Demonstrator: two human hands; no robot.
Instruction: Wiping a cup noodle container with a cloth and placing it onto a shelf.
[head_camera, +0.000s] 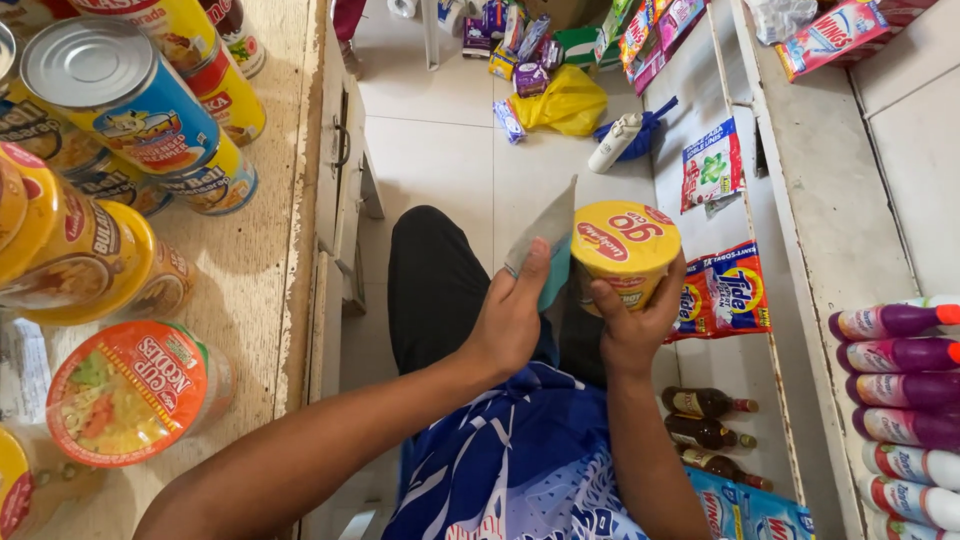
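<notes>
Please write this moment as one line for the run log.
left hand: holds grey cloth | right hand: holds yellow noodle cup | cloth touches cup side

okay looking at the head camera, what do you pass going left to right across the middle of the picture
Noodle cups and cans on the wooden counter → left hand holding a grey-teal cloth → yellow noodle cup in the right hand → sachets on the white shelf → purple-capped bottles.

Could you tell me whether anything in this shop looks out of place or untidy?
Yes: packets, a yellow bag and a white bottle lie scattered on the floor rather than on shelves. The yellow cup in the right hand looks intact.
</notes>
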